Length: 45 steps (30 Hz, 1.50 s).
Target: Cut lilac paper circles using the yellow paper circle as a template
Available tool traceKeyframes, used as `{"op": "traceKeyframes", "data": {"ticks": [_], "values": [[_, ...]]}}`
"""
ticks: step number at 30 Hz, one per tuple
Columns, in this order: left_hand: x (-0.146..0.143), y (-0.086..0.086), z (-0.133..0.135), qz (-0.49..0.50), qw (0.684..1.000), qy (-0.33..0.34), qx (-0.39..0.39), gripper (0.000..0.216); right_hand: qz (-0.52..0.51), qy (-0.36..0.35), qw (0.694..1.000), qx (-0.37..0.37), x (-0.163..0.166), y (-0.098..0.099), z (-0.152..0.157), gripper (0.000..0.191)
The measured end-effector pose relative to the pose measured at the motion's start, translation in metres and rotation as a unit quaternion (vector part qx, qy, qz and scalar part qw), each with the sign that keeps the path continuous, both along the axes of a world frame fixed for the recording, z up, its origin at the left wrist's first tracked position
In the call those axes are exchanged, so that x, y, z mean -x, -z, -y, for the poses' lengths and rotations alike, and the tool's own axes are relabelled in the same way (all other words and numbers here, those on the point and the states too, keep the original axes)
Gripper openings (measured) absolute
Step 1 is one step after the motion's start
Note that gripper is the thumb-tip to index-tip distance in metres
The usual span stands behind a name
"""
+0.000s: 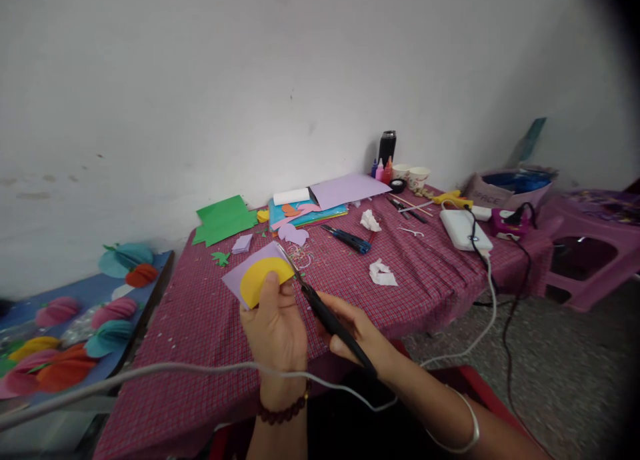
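My left hand (274,327) pinches a lilac paper square (245,270) with a yellow paper half-circle (263,277) laid on top of it, held up over the table. My right hand (357,333) grips black-handled scissors (320,307). Their blades point up and left, with the tips at the right edge of the yellow piece. Both hands hover above the near edge of the table covered in a red checked cloth (200,340).
Green paper (223,220), a stack of coloured sheets (310,210), a blue cutter (347,239), crumpled tissue (383,273), a white power bank (463,228), cups (417,177) and a black flask (387,147) lie on the table. Paper balls (60,353) lie on a board at left. A pink stool (595,247) stands right.
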<state>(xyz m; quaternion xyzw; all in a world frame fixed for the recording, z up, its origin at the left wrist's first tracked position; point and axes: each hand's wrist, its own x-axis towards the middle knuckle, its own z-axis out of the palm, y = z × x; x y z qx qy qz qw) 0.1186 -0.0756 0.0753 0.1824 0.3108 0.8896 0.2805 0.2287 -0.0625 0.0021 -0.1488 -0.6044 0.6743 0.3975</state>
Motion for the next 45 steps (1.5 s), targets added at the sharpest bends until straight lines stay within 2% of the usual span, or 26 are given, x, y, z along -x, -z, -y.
{"op": "traceKeyframes", "data": {"ticks": [6, 12, 20, 25, 34, 41, 45], "values": [[-0.0009, 0.0011, -0.0009, 0.003, 1.0, 0.004, 0.003, 0.013, -0.02, 0.007, 1.0, -0.006, 0.0005, 0.003, -0.0011, 0.062], [-0.0015, 0.0022, -0.0012, -0.006, 1.0, 0.006, -0.001, 0.013, 0.004, 0.031, 0.999, -0.01, 0.0015, 0.0048, -0.0005, 0.063], [-0.0023, -0.0014, -0.0011, 0.03, 0.999, 0.024, -0.003, 0.014, -0.016, 0.026, 0.999, 0.019, 0.0052, 0.0049, 0.0017, 0.061], [-0.0015, -0.0022, -0.0006, 0.029, 0.999, 0.028, -0.001, 0.013, -0.031, 0.02, 0.999, -0.006, 0.0037, 0.0047, -0.0005, 0.059], [0.0003, 0.0005, -0.0012, 0.041, 0.998, 0.048, -0.002, 0.014, -0.017, 0.01, 1.0, 0.0, 0.0014, 0.0, 0.0, 0.063], [0.0031, 0.0062, -0.003, 0.084, 0.994, 0.067, -0.004, 0.015, -0.017, 0.014, 1.0, 0.0, 0.0007, 0.0042, 0.0001, 0.064], [0.0027, 0.0074, -0.0029, 0.073, 0.995, 0.07, -0.001, 0.013, -0.022, 0.008, 1.0, 0.004, 0.0009, 0.0058, -0.0003, 0.063]]}}
